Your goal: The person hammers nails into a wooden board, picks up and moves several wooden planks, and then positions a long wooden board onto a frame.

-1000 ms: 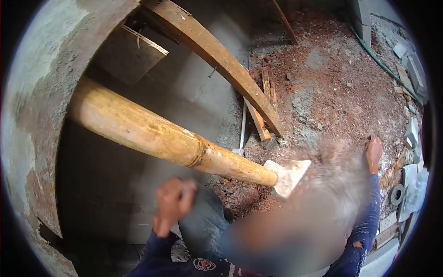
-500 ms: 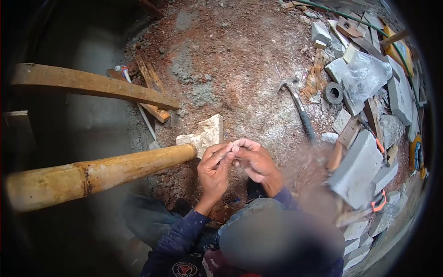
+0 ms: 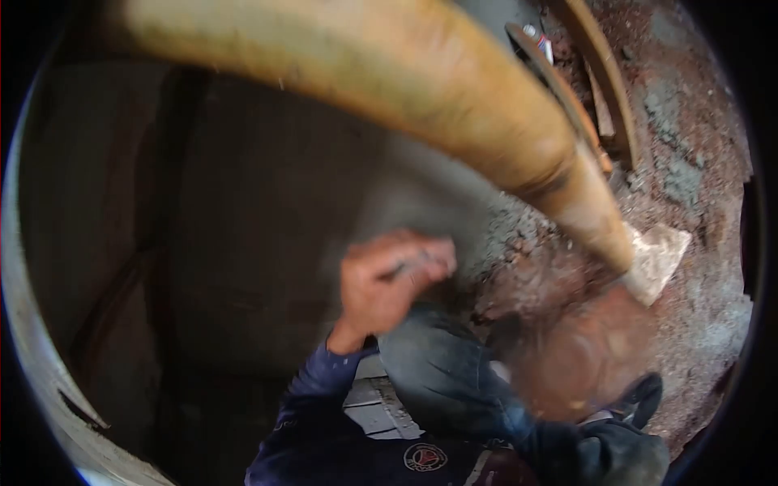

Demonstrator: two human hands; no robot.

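My left hand is raised over my bent knee, with its fingers curled and the fingertips pressed towards the thumb. Motion smears it, and whatever small thing may sit in the pinch cannot be made out. A dark blue sleeve covers that arm. Above and beyond the hand a thick bamboo pole slants across, apart from the fingers. Its lower end rests by a pale, rough stone block. My right hand is out of view.
Wooden boards stand leaning behind the pole. A grey wall fills the left side. Red soil with grey mortar crumbs covers the ground at right. Light blocks lie beneath my leg.
My view has swung to the left. The two hands, which met at the fingertips, are now apart; the right hand has left the picture, while the left stays curled.
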